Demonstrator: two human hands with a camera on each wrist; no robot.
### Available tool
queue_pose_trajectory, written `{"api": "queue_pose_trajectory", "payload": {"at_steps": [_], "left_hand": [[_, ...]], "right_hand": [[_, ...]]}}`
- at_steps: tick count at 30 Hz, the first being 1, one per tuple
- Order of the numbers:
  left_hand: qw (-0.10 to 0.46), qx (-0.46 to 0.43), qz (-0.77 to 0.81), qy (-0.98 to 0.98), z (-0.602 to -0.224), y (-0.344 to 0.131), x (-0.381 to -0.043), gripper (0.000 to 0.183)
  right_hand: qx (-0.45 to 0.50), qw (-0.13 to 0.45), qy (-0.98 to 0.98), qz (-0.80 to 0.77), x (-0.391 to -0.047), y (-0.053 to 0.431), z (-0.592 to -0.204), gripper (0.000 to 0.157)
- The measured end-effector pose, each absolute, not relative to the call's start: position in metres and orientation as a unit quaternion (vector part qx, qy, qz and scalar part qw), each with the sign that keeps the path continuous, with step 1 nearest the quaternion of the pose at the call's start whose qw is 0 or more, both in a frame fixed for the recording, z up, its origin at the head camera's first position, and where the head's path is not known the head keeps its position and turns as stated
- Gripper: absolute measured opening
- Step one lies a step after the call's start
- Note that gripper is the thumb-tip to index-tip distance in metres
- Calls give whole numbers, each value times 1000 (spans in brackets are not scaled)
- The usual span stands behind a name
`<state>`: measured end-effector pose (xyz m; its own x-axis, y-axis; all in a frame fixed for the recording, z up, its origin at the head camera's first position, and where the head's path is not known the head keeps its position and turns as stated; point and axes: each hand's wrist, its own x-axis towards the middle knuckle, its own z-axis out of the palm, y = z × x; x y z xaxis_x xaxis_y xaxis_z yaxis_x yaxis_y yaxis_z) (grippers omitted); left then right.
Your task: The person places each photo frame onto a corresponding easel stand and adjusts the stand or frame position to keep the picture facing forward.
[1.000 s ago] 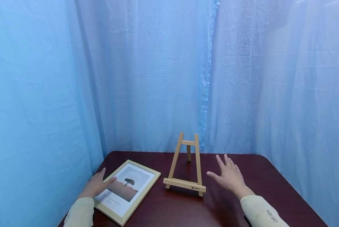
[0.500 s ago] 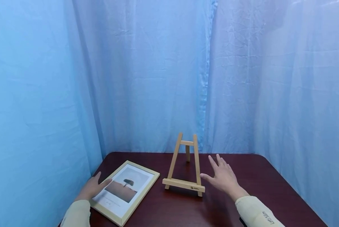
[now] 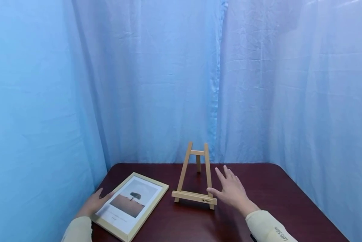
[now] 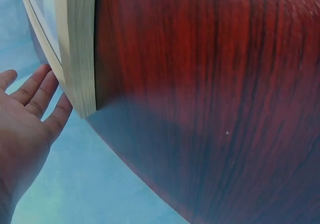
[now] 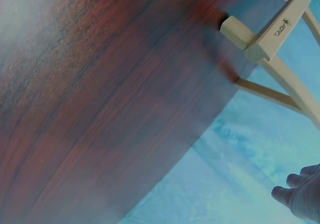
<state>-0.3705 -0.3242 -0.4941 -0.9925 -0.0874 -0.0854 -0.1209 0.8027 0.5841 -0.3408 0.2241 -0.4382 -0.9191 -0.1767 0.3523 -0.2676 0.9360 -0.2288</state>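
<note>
Two bare hands are on either side of a wooden tabletop easel (image 3: 194, 196). Left of it, a framed tree print (image 3: 128, 203) lies face up on the dark red wood-grain table (image 3: 169, 223). The left hand (image 3: 92, 203), fingers spread, is at the print's outer edge; contact is hard to judge. The right hand (image 3: 232, 192), wide and holding nothing, is just right of the easel.

The easel (image 3: 194, 197) is light tan with a black logo (image 3: 206, 200). Left of it, the frame (image 3: 147, 213) is pale yellow; its print (image 3: 133, 198) has a white border, grey sky, pinkish-brown ground and dark tree (image 3: 135, 195). Beneath the easel, the table (image 3: 169, 226) is dark red-brown, black-streaked. Behind it, the curtain (image 3: 169, 84) runs light blue to lilac. Either side, sleeves (image 3: 262, 223) are cream.
</note>
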Motion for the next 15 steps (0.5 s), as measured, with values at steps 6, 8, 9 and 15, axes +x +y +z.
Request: {"api": "queue_pose_trajectory", "payload": {"at_steps": [6,8,9,15], "left_hand": [[36,-57,315,947,-497,-330,-371,110],[36,-58,315,947,-498,-331,-371,109],[37,-60,316,946,-498,-332,-371,109],[40,-57,314,947,-499,-334,-371,108]], "right_hand": [[121,156,-970,139,-337,213,-437,100],[124,154,-970,139,-336,209,-437,101],[127,153,-970,140,-335,207,-436,101],[143,150,-966,155,-331,193,-434,102]]}}
